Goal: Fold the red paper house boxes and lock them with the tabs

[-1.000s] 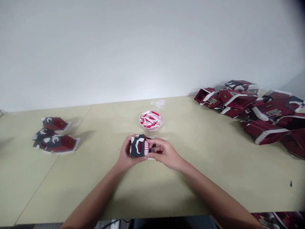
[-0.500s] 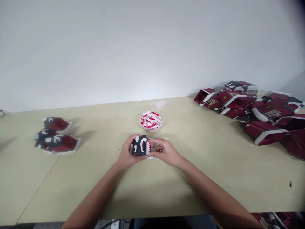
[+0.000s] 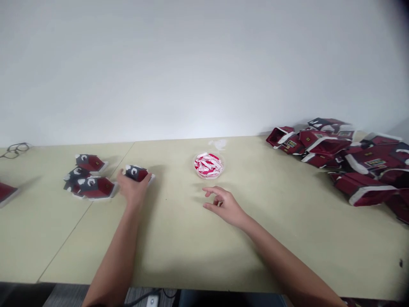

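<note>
- Moved since half a second ago: the left hand (image 3: 131,187) and the small house (image 3: 137,174) are now well over to the left; both hands were together on it at the middle.
- Left hand holds the house around its sides, thumb toward the right end. Whether the house bears on the counter (image 3: 191,243) cannot be told.
- Right hand (image 3: 223,205) is empty, thumb and fingers apart, above the counter near the round tub (image 3: 208,167) of red-and-white pieces.
- Long axis of the held house runs roughly left to right: dark roof to the left, white-edged base to the right. It lies well left of the right hand.
- Just beyond the left hand, farther left, lies a cluster of three similar houses (image 3: 99,186), pointing much the same way.
- Far right: a heap of maroon houses (image 3: 329,146).
- No brand or wording is legible; small yellow marks and coloured panels on the houses are too small to read.
</note>
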A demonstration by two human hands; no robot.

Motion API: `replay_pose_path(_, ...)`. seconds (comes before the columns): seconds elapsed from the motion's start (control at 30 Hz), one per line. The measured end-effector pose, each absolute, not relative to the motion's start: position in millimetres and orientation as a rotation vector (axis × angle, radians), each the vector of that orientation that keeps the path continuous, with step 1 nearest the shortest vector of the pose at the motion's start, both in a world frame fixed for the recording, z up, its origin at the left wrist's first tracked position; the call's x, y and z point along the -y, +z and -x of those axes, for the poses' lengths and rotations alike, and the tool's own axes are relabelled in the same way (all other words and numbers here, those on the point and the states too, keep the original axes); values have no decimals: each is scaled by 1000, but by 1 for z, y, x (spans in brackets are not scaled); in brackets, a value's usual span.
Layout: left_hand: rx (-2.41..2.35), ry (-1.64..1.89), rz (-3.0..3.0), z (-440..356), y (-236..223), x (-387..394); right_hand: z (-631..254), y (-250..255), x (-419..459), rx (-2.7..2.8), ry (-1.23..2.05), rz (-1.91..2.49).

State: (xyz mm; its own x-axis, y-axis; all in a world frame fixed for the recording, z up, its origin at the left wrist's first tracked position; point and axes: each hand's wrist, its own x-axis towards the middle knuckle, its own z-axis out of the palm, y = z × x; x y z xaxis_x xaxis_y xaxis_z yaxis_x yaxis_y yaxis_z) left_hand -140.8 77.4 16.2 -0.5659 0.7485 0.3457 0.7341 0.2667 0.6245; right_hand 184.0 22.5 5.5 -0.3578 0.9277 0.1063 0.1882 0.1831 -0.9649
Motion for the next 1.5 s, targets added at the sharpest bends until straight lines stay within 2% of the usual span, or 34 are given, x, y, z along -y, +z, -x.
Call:
replay_pose_path(0.1, -2666, 1269, -1492, 132, 16, -70, -191, 12, -27, 1694, 1185, 1076)
replay_pose_path(0.17, -2687, 1187, -1780, 116, 15, -67, -198, 18, -31, 1666, 1152, 1085)
replay_pose_path(0.27, -2480, 855, -2196, 95, 16, -67, -214, 31, -35, 1638, 1085, 1103)
replay_pose_path(0.37, -2382, 528, -2199, 92, 19, -72, -246, 42, -34, 1666, 954, 1179)
replay_pose_path(0.5, -2560, 338, -1983, 110, 22, -79, -324, 42, -28, 1738, 597, 1476)
replay_pose_path(0.7, -2638, 403, -1788, 135, 26, -88, -474, 28, 0, 1326, -155, 2158)
replay_pose_path(0.8, -2636, 442, -1718, 144, 23, -90, -517, 23, 10, 1184, -318, 2242)
replay_pose_path(1.07, -2560, 614, -1755, 138, 14, -84, -520, 6, -17, 1096, -77, 2386)
replay_pose_path(1.2, -2498, 644, -1892, 117, 18, -77, -509, 2, -18, 1077, -65, 2439)
replay_pose_path(1.4, -2245, 755, -2185, 88, 16, -65, -456, 6, 1, 1332, 23, 2179)
replay_pose_path(1.5, -1969, 776, -2322, 70, 13, -56, -400, 18, 7, 1343, 334, 1962)
